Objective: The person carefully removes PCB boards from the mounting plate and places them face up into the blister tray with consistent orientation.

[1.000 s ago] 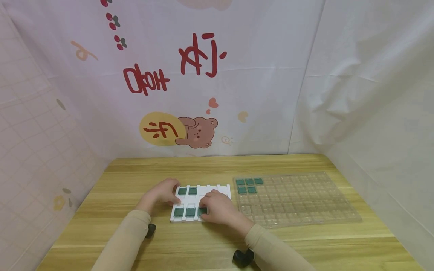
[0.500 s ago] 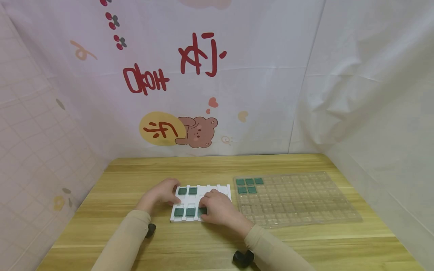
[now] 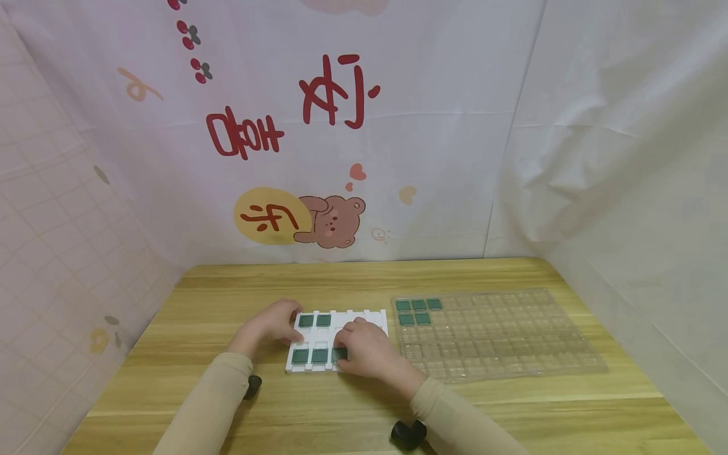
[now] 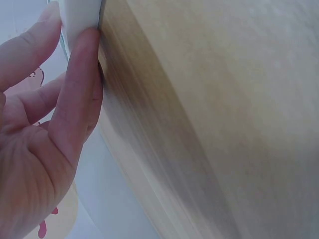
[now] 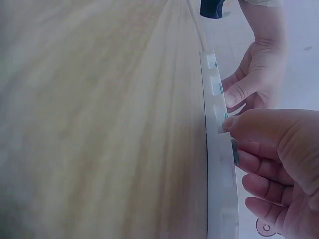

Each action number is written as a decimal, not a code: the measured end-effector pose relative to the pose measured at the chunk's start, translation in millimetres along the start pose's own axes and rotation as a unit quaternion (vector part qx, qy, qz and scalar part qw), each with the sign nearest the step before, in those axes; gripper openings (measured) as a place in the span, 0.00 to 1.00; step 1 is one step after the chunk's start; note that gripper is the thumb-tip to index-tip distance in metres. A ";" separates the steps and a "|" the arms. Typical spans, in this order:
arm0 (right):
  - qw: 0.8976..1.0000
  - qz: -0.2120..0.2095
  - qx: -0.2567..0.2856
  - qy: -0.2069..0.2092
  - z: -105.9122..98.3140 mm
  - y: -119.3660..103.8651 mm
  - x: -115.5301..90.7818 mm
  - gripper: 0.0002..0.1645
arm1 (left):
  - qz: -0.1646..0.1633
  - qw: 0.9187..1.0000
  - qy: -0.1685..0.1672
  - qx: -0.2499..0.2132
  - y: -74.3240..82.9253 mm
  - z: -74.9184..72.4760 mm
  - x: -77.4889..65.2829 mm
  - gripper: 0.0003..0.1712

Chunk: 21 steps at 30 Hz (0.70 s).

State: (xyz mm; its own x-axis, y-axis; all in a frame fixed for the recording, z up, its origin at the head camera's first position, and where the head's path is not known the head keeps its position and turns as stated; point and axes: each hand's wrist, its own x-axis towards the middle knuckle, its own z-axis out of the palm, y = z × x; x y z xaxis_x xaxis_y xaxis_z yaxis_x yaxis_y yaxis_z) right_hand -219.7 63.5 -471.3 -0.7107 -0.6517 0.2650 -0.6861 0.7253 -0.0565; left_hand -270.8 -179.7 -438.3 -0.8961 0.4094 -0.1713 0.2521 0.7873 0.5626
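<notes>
A white slotted tray (image 3: 314, 337) lies on the table in the head view, with square green chips in its slots. Two chips, one of them this green chip (image 3: 306, 321), sit in the back row; three are in the front row. My left hand (image 3: 279, 321) grips the tray's left edge, thumb over the rim, as the left wrist view also shows with the white edge (image 4: 82, 17). Over the front row's third slot, my right hand (image 3: 366, 347) pinches a green chip (image 3: 338, 356), partly hidden by its fingers. The right wrist view shows the chip (image 5: 236, 151) at the fingertips, at tray level.
To the right lies a large clear plastic tray (image 3: 500, 341) with many square pockets; several green chips (image 3: 419, 304) fill its back left corner. A printed white curtain (image 3: 432, 158) hangs behind the wooden table (image 3: 318, 417). Black wrist mounts (image 3: 408, 433) sit under the sleeves.
</notes>
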 end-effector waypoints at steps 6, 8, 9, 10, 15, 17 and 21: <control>1.000 0.002 0.006 -0.004 0.4 0.8 0.2 0.14 | -0.003 1.000 -0.001 -0.004 0.1 0.2 0.4 0.34; 1.000 0.001 0.010 -0.003 0.5 1.3 0.0 0.14 | -0.003 1.000 -0.001 -0.006 0.7 0.0 0.2 0.34; 1.000 0.001 0.011 -0.002 0.5 1.5 0.0 0.14 | -0.004 1.000 -0.001 -0.009 0.9 0.1 -0.2 0.34; 1.000 0.000 0.012 0.000 0.5 1.6 -0.1 0.14 | -0.005 1.000 0.000 -0.011 1.2 0.0 -0.5 0.34; 1.000 0.000 0.020 0.005 -0.1 1.5 -0.4 0.13 | -0.003 1.000 0.000 -0.012 1.4 -0.1 -1.0 0.34; 1.000 0.002 0.026 0.003 -0.6 1.5 -0.3 0.13 | -0.003 1.000 -0.002 -0.016 1.1 0.0 -0.8 0.34; 0.999 0.009 0.038 -0.002 -2.6 1.7 -0.2 0.12 | -0.005 1.000 -0.006 -0.026 0.4 0.3 -0.8 0.35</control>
State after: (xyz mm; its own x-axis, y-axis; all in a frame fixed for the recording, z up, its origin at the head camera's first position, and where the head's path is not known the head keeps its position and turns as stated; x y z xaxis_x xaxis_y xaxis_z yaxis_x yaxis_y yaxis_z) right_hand -220.3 65.5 -469.0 -0.7237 -0.6398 0.2588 -0.6829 0.7180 -0.1346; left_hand -269.8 -179.5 -438.1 -0.8935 0.4085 -0.1867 0.2242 0.7658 0.6027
